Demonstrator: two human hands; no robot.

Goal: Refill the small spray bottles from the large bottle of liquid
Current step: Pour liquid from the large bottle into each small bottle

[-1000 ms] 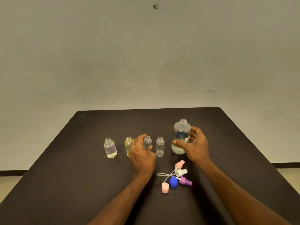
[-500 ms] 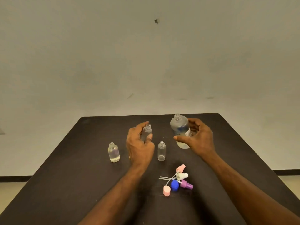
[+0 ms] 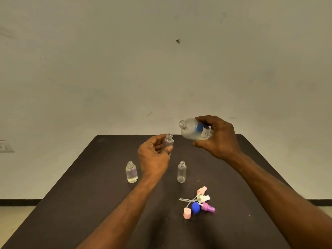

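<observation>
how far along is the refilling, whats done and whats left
Done: the small clear bottle on the left holds liquid. In hand: the left hand holds a small uncapped bottle; the right hand tilts the large clear bottle toward it. Left: the empty small bottle and loose spray caps.

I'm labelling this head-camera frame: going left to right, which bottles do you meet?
Small bottle holding some liquid → small bottle in the left hand → empty small bottle standing on the table → large bottle tilted in the right hand.

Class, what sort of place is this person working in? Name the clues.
Probably a bare indoor room set up for a demonstration: a plain dark table against a blank scuffed wall, with a wall socket at the left edge.
</observation>
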